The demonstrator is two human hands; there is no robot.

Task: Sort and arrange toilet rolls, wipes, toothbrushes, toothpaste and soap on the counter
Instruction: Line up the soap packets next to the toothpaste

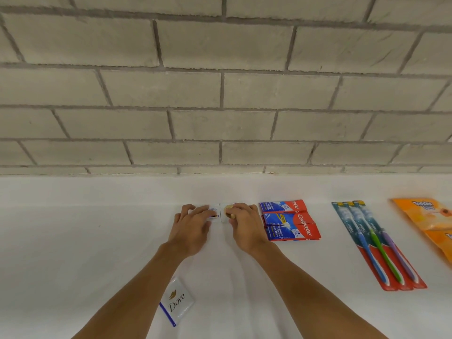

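Note:
Two small white soap boxes lie side by side near the back of the white counter. My left hand holds the left soap box, fingers over its top and thumb at its near edge. My right hand grips the right soap box, which has a gold circle on it, with the thumb on top. A Dove soap box lies apart at the front, beside my left forearm. Right of my hands sit red and blue Colgate toothpaste boxes, then three packaged toothbrushes, then orange wipes packs.
A grey brick wall rises straight behind the counter. The items form a row running rightward along the back; the wipes run out of view at the right edge. No toilet rolls are in view.

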